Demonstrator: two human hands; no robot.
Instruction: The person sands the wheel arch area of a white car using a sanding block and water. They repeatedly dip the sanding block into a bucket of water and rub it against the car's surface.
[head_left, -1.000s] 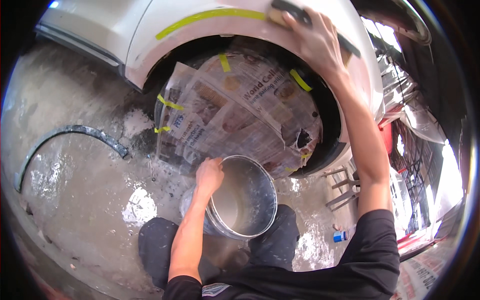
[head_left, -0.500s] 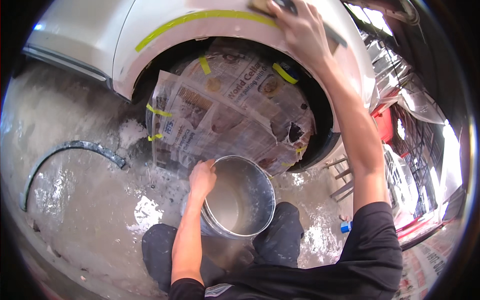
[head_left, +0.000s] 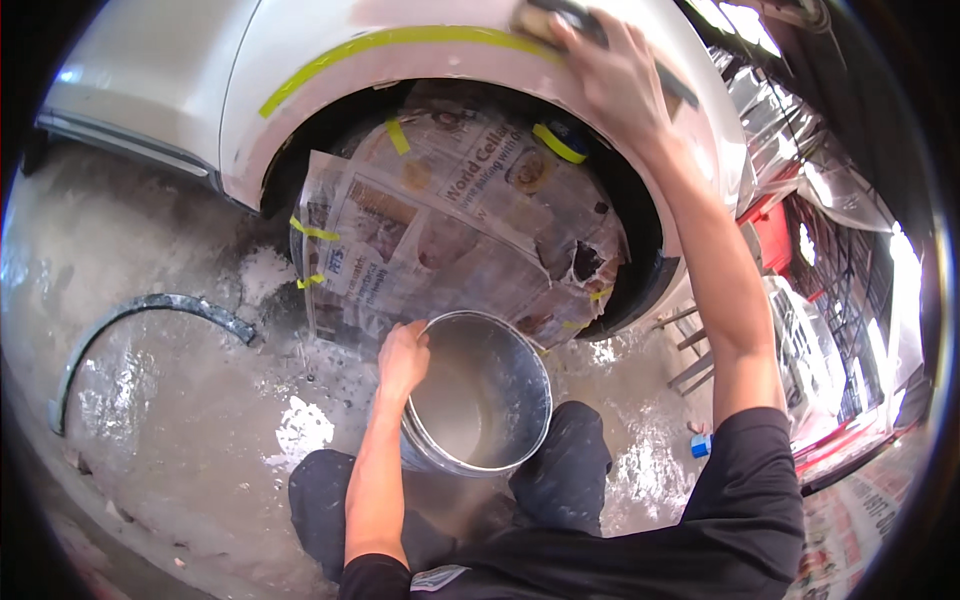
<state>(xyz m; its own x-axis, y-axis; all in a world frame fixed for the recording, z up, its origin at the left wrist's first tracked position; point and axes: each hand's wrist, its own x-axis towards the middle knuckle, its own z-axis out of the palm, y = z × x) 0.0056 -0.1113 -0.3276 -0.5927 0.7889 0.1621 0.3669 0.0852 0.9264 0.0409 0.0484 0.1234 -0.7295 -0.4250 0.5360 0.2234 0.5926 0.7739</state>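
Observation:
My right hand (head_left: pixel 622 85) is closed around a long sanding block (head_left: pixel 540 24), its dark edge showing past the fingers. The block lies against the pale car fender (head_left: pixel 420 15), over the wheel arch and by the right end of a yellow-green tape strip (head_left: pixel 385 38). Between my knees stands a metal bucket (head_left: pixel 522 372) with cloudy greyish water (head_left: pixel 458 400) inside. My left hand (head_left: pixel 403 358) grips the bucket's left rim; its fingertips are partly hidden. Behind the bucket, taped newspaper (head_left: pixel 430 215) covers the wheel, torn at its right side.
A curved dark strip (head_left: pixel 150 303) lies on the wet, grey-smeared floor (head_left: pixel 200 420) at left. A small blue object (head_left: pixel 701 445) rests near my right elbow. Stool-like legs (head_left: pixel 692 365), plastic sheeting (head_left: pixel 840 200) and red parts (head_left: pixel 770 235) crowd the right side.
My right hand and the sanding block have shifted slightly right and down along the fender. My left hand keeps its hold on the bucket. The view has tilted a little.

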